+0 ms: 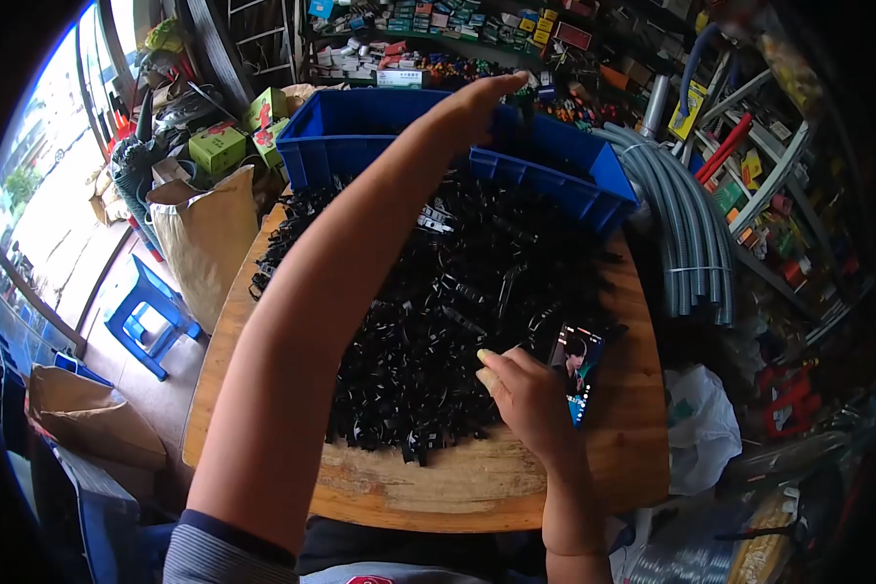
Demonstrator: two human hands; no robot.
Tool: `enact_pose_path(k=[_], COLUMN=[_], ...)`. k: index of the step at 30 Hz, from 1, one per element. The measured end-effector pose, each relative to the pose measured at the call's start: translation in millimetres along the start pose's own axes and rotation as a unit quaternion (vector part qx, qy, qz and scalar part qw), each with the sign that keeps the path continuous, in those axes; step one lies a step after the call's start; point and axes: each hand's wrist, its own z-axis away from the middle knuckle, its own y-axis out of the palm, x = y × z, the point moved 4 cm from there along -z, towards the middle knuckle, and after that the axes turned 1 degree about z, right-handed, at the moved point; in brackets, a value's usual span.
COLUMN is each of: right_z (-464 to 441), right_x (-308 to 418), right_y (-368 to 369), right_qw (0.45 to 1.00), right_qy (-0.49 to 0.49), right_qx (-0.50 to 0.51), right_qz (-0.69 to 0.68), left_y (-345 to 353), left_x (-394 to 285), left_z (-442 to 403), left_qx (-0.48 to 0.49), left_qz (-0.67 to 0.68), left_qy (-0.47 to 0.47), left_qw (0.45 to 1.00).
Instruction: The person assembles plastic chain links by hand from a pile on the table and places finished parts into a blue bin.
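Observation:
My left hand (467,112) reaches far forward over the right-hand blue bin (618,185). A small dark piece (526,100) shows just below its fingertips, apparently gripped there; its exact kind is unclear. Close to the table's front, my right hand (528,394) is closed, with yellow coverings on the thumb and fingertip pressed near each other. Whatever it pinches, if anything, is too small to make out. A wide heap of small black plastic parts (409,360) spreads over the wooden table (438,496). Beside my right hand lies a phone (576,375) with its screen lit.
Another blue bin (307,151) stands at the back left of the table. On the left floor are a blue stool (151,316) and a brown sack (204,238). Grey coiled hose (681,214) hangs at right, near a white plastic bag (701,428). Crowded shelves line the back.

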Motion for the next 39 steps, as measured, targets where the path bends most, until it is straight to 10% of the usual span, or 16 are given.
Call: enact_pose_path(k=[2,4,5,7,8,14,23,27,34,39], right_z=[1,2,1,0,0,-1,2,1,-7,-11], right_x=[-7,-10,-7,-7,-6,-15,-12,-11,-14,26], right_y=[-3,-9,-13,-16,-17,-6,15,40,35,28], right_qw=[1.0,1.0,1.0,0.999,1.0,0.999,0.995,0.986,0.998,0.987], right_qy=[0.004,0.008,0.013,0.017,0.016,0.022,0.009,0.009,0.031,0.007], right_qx=[0.0,-0.015,-0.023,-0.025,-0.023,-0.016,0.087,0.087,0.018,-0.059], right_qz=[0.017,0.004,0.003,-0.009,-0.007,-0.023,0.042,0.14,-0.042,-0.151], left_y=[-11,-33,-40,-46,-53,-72,-77,-52,-53,-29], left_x=[-2,23,49,77,79,131,97,80,100,113], left_z=[2,15,31,92,125,165,222,263,271,272], left_qx=[-0.112,0.024,0.084,0.071,-0.001,-0.093,-0.118,-0.091,-0.041,0.067], left_qz=[-0.253,-0.479,-0.666,-0.771,-0.703,-0.696,-0.222,-0.422,0.113,0.14], left_qy=[0.159,0.234,0.264,0.147,0.007,0.139,0.11,0.235,-0.037,-0.055], left_qw=[0.948,0.846,0.692,0.615,0.711,0.698,0.961,0.871,0.992,0.986])
